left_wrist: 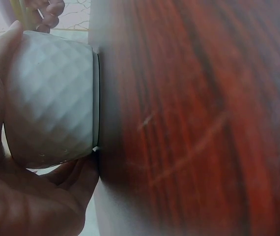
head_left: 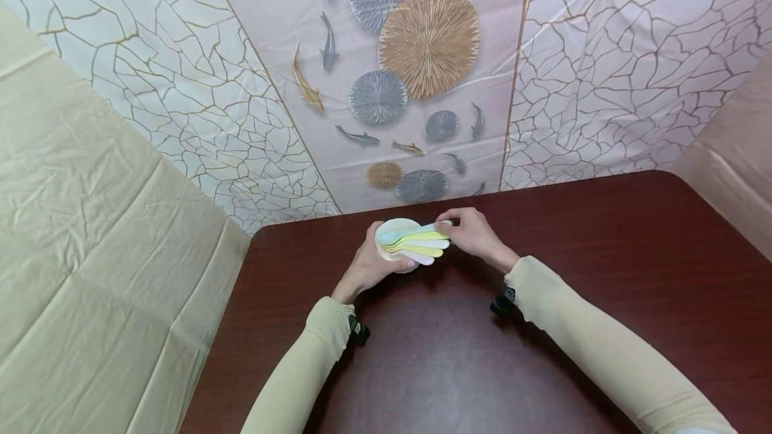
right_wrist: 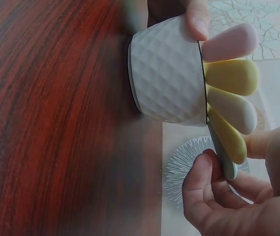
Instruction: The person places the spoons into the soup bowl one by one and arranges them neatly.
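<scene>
A white cup with a quilted diamond pattern [right_wrist: 167, 73] stands upright on the table. Curled around its side, my left hand [head_left: 369, 261] grips it, thumb near the rim. Several pastel utensils fan out over the rim, handles pointing right: a pink handle [right_wrist: 231, 42], a yellow handle [right_wrist: 232, 77], a white handle [right_wrist: 233, 109], another yellow handle [right_wrist: 228, 135] and a pale green spoon [head_left: 389, 238]. My right hand [head_left: 475, 233] pinches the green spoon's handle end between thumb and fingers. Inside the cup, the lower ends of the others are partly hidden.
The dark reddish-brown table [head_left: 434, 353] has its far edge just behind the cup. A patterned cloth backdrop [head_left: 422, 146] hangs beyond that edge, and a beige cloth [head_left: 102, 253] hangs along the left side. Black wrist cameras [head_left: 503, 301] sit under both sleeves.
</scene>
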Demonstrator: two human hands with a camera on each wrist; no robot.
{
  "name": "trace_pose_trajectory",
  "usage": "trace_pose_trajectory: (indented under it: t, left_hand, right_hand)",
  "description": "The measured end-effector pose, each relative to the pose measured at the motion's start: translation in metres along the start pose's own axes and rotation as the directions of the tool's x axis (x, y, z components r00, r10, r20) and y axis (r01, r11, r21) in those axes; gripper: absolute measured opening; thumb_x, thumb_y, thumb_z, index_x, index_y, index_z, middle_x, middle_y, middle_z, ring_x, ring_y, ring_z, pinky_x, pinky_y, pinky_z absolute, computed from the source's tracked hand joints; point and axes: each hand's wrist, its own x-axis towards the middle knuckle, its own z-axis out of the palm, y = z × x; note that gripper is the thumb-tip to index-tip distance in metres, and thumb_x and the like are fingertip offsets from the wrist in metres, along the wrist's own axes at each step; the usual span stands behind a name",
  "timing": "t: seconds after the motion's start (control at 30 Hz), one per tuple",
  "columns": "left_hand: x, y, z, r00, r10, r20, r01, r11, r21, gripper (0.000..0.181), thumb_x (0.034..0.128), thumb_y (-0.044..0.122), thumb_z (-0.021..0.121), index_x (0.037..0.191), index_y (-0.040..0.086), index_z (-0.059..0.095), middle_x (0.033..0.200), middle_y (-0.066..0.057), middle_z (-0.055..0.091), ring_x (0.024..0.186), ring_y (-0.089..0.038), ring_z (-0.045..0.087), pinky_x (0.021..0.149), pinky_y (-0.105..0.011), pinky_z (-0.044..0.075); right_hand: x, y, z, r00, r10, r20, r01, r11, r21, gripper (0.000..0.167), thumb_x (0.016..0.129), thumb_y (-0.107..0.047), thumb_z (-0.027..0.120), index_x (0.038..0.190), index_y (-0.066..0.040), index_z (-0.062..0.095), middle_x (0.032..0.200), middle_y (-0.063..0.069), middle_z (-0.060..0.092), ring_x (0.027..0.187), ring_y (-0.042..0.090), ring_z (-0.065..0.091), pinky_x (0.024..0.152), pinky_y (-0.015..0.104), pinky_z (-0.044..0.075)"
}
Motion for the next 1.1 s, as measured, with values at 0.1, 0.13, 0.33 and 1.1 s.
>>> trace_pose_trajectory:
  t: [0.1, 0.13, 0.33, 1.1]
  left_hand:
    - [0.0, 0.001, 0.0, 1.0, 0.009, 0.0, -0.009, 1.0, -0.003, 0.108, 0.0786, 0.033, 0.099, 0.163, 0.017, 0.033, 0.149, -0.01, 0.063, 0.134, -0.029, 0.06, 0.116, -0.045, 0.044]
    - [0.0, 0.001, 0.0, 1.0, 0.012, 0.001, -0.012, 1.0, -0.004, 0.108, 0.0786, 0.033, 0.099, 0.163, 0.017, 0.034, 0.149, -0.01, 0.063, 0.134, -0.029, 0.06, 0.116, -0.045, 0.044]
    - [0.002, 0.001, 0.0, 1.0, 0.017, 0.005, -0.017, 1.0, -0.004, 0.109, 0.0787, 0.033, 0.099, 0.163, 0.016, 0.033, 0.149, -0.011, 0.063, 0.134, -0.029, 0.06, 0.116, -0.045, 0.044]
    - [-0.005, -0.007, -0.014, 0.999, -0.034, 0.005, 0.034, 0.996, 0.087, 0.124, 0.0797, 0.043, 0.096, 0.174, 0.012, 0.021, 0.17, -0.017, 0.045, 0.154, -0.036, 0.047, 0.127, -0.057, 0.039]
  right_hand:
    - [0.001, 0.001, 0.0, 1.0, 0.001, -0.012, -0.001, 1.0, -0.001, 0.035, 0.106, -0.03, 0.067, 0.129, -0.004, 0.077, 0.131, 0.019, 0.076, 0.097, 0.026, 0.064, 0.078, 0.029, 0.048]
    - [0.001, 0.001, 0.0, 1.0, 0.001, -0.014, -0.001, 1.0, 0.0, 0.038, 0.106, -0.031, 0.067, 0.131, -0.003, 0.076, 0.131, 0.02, 0.076, 0.097, 0.026, 0.065, 0.078, 0.029, 0.049]
    - [-0.001, 0.005, -0.002, 0.999, 0.026, -0.023, -0.025, 0.999, 0.036, 0.054, 0.109, -0.041, 0.064, 0.143, 0.0, 0.067, 0.134, 0.024, 0.074, 0.112, 0.031, 0.072, 0.087, 0.033, 0.055]
    - [-0.059, 0.016, -0.024, 0.922, -0.342, -0.183, 0.248, 0.882, -0.401, 0.061, 0.109, -0.035, 0.066, 0.155, 0.002, 0.053, 0.154, 0.03, 0.053, 0.141, 0.049, 0.049, 0.115, 0.068, 0.041]
